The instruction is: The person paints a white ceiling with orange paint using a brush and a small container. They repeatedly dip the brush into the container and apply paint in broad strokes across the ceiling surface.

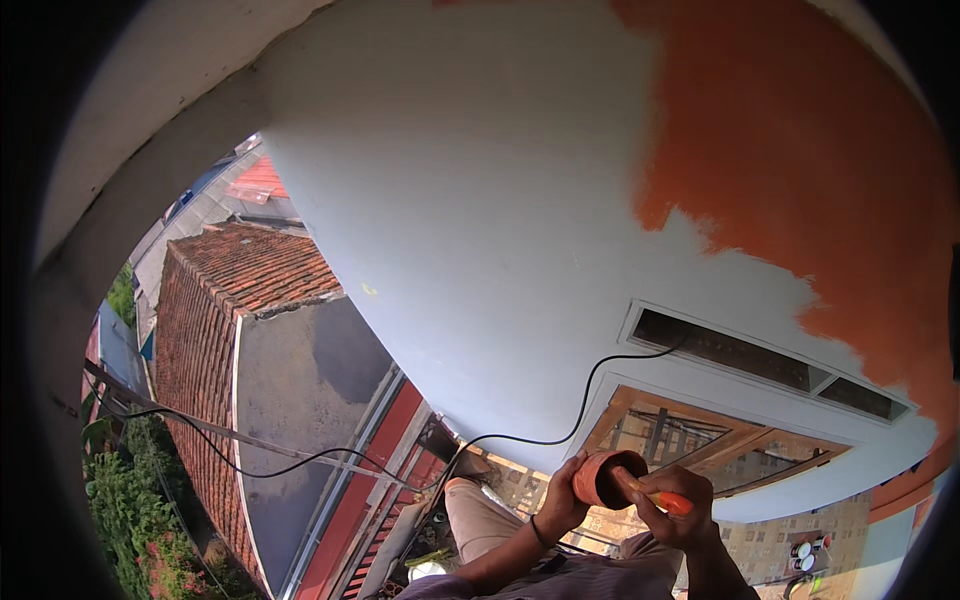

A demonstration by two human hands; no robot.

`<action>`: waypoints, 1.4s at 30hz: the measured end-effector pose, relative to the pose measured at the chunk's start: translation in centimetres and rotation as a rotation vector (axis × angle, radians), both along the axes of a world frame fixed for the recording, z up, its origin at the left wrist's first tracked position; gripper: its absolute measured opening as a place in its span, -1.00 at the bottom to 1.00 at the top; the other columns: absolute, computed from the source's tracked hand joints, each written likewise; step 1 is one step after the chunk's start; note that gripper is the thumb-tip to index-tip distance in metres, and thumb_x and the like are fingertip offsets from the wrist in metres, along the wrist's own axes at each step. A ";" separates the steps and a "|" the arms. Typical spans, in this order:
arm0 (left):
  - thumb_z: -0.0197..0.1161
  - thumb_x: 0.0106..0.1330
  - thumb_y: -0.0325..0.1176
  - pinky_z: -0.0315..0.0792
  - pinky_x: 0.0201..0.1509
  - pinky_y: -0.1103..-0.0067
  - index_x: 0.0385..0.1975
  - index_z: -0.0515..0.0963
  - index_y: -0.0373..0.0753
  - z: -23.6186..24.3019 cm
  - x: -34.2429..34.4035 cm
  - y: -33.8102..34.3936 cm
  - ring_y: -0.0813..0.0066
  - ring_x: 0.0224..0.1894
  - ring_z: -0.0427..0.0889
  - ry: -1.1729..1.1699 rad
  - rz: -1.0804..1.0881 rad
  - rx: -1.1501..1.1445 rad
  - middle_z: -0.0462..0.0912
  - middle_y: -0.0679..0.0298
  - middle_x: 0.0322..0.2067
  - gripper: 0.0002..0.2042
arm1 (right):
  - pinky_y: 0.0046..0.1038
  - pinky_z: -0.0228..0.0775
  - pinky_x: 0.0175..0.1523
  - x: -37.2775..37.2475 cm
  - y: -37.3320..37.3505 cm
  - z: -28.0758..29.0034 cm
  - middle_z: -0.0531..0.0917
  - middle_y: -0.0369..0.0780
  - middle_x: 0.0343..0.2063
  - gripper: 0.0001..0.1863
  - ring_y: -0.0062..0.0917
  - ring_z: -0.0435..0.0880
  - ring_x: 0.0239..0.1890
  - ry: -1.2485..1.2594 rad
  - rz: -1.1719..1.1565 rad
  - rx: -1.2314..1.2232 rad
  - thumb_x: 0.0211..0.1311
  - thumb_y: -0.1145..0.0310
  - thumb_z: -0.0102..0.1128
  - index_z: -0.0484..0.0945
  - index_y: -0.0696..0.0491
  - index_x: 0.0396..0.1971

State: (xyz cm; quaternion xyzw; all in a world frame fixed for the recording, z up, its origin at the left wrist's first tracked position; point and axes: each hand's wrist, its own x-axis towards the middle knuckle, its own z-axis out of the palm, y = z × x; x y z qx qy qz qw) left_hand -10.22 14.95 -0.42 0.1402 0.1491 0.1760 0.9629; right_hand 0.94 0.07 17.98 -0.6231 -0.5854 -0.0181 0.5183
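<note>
My left hand (560, 503) is wrapped around a small terracotta-coloured paint cup (592, 484), its mouth tilted toward my right hand. In my right hand (692, 492) is a paintbrush (670, 501) with an orange and yellow handle. Its head end reaches into the mouth of the cup, and the bristles are hidden there. Both hands are in front of my body, low in the view. Beyond them rises a pale wall (480, 200). A rough-edged patch of orange-red paint (790, 140) covers its upper right.
A black cable (588, 405) runs from a vent opening (725, 350) down the wall and off left. Below the vent is a wood-framed window (660, 430). At left are a railing (375, 540), a tiled roof (250, 265) and plants (150, 500). Cans (803, 555) stand far below right.
</note>
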 end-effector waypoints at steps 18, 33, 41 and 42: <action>-0.05 0.68 -0.04 0.56 0.35 0.30 0.19 0.58 -0.37 0.1 0.3 0.2 0.20 0.16 0.73 0.018 -0.040 -0.061 0.73 0.03 0.12 -0.51 | -0.44 0.63 -0.23 0.2 -0.2 -0.5 0.79 -0.13 -0.38 -0.80 -0.42 0.83 -0.36 0.131 0.021 -0.024 0.17 0.54 0.53 0.70 0.10 -0.23; 0.03 0.67 -0.10 0.61 0.26 0.33 0.09 0.60 -0.31 -1.4 0.1 0.3 0.24 0.06 0.76 0.063 0.019 -0.079 0.76 0.08 0.02 -0.61 | -0.43 0.57 -0.27 0.3 0.1 -1.0 0.78 -0.05 -0.36 -0.80 -0.46 0.77 -0.41 0.114 0.082 -0.113 0.16 0.58 0.48 0.64 0.15 -0.24; 0.00 0.64 -0.02 0.56 0.34 0.29 0.17 0.60 -0.36 -1.4 0.2 0.5 0.19 0.13 0.74 0.085 0.030 -0.143 0.76 0.05 0.08 -0.51 | -0.42 0.63 -0.26 0.1 0.3 -0.1 0.78 -0.12 -0.36 -0.78 -0.41 0.83 -0.37 0.104 0.063 -0.061 0.20 0.55 0.52 0.65 0.09 -0.19; 0.00 0.64 -0.01 0.56 0.34 0.29 0.17 0.60 -0.36 -1.1 0.1 0.4 0.18 0.14 0.74 0.056 0.032 -0.075 0.76 0.04 0.08 -0.50 | -0.42 0.63 -0.25 0.1 0.2 0.1 0.79 -0.14 -0.35 -0.76 -0.41 0.82 -0.36 0.089 0.057 -0.041 0.20 0.55 0.53 0.66 0.07 -0.19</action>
